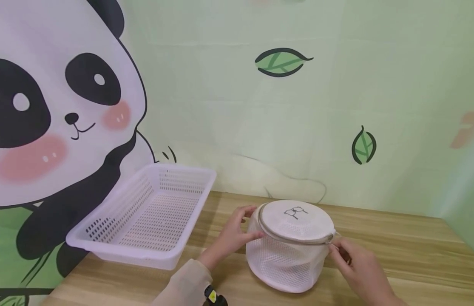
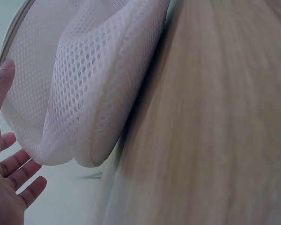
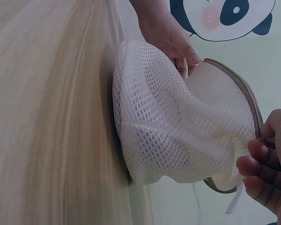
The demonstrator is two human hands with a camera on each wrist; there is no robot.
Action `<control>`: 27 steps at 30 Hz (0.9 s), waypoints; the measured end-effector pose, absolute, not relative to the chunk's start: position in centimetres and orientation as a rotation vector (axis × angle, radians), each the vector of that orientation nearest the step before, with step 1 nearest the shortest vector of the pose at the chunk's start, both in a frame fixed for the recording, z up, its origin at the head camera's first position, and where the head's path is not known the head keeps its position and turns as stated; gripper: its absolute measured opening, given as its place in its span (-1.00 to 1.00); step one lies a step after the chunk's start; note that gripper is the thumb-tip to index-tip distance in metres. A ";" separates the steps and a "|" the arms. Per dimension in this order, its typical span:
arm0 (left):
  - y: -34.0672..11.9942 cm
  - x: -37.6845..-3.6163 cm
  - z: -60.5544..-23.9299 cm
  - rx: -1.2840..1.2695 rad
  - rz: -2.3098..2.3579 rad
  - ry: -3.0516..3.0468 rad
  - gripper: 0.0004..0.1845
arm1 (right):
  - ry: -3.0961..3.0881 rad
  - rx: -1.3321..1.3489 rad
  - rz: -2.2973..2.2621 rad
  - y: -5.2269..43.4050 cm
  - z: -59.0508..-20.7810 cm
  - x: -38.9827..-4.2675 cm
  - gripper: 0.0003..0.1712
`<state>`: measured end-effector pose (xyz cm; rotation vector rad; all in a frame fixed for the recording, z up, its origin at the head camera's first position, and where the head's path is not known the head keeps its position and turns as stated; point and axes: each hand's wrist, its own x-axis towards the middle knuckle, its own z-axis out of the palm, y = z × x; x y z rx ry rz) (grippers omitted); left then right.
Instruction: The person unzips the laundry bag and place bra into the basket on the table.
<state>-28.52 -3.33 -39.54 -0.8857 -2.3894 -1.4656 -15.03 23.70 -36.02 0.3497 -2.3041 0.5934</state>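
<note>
A round white mesh laundry bag (image 1: 284,263) stands upright on the table, its flat lid (image 1: 298,221) on top printed with a small line drawing. A brownish zipper (image 3: 246,89) runs round the lid's edge. At the bag's left side, my left hand (image 1: 234,229) touches it with the thumb near the zipper; its other fingers (image 2: 23,173) are spread and relaxed. With curled fingers, my right hand (image 1: 359,263) pinches the zipper edge at the bag's right side. The zipper pull is hidden by those fingers. A short white tab (image 3: 235,199) hangs beside them.
To the left, a white perforated plastic basket (image 1: 145,253) stands on the wooden table (image 1: 405,250). Behind the table, a green wall covering (image 1: 221,85) shows a panda and leaves. A small black object (image 1: 215,297) with a yellow mark shows near the left sleeve (image 1: 188,280).
</note>
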 end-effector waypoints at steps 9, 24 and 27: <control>-2.9 -28.7 -39.0 -0.911 -1.402 -2.378 -0.26 | -2.309 0.323 0.596 24.5 -35.7 -15.1 -0.82; -3.2 -28.0 -38.6 -0.896 -1.430 -2.382 -0.40 | -2.290 0.304 0.593 24.9 -35.7 -15.2 -0.85; -3.2 -27.8 -38.6 -0.891 -1.470 -2.391 -0.41 | -2.286 0.303 0.601 25.0 -35.9 -15.2 -0.82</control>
